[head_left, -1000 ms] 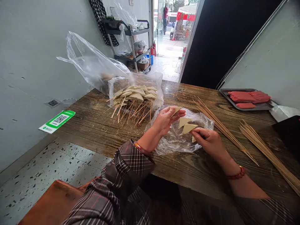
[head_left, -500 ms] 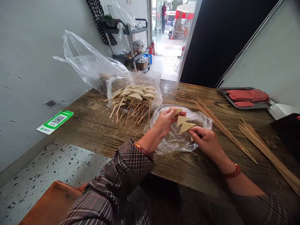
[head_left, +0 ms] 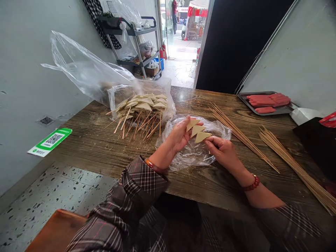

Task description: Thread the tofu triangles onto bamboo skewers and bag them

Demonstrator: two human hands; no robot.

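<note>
Three pale triangular slices that look like tofu [head_left: 197, 131] sit in a slanting row between my hands, above a crumpled clear plastic bag [head_left: 178, 161]. My right hand [head_left: 222, 150] pinches at the lower end of the row, closed on a skewer mostly hidden by its fingers. Behind the upper slices my left hand [head_left: 180, 135] lies with its palm turned up, thumb raised and fingers apart, touching the top slice. Left of the hands, many finished skewers of the same triangles [head_left: 144, 103] are stacked on a plastic bag, sticks pointing toward me.
Two bundles of bare bamboo skewers [head_left: 244, 138] [head_left: 296, 164] lie at the right on the wooden table [head_left: 105, 150]. Beyond them is a dark tray [head_left: 244, 99] with pink meat-like pieces. A green QR card [head_left: 49, 141] is at the left edge; a shelf cart [head_left: 143, 31] stands behind.
My left thumb has lifted off the top slice and the fingers have opened. The three slices now sit closer in line. The whole view has shifted slightly.
</note>
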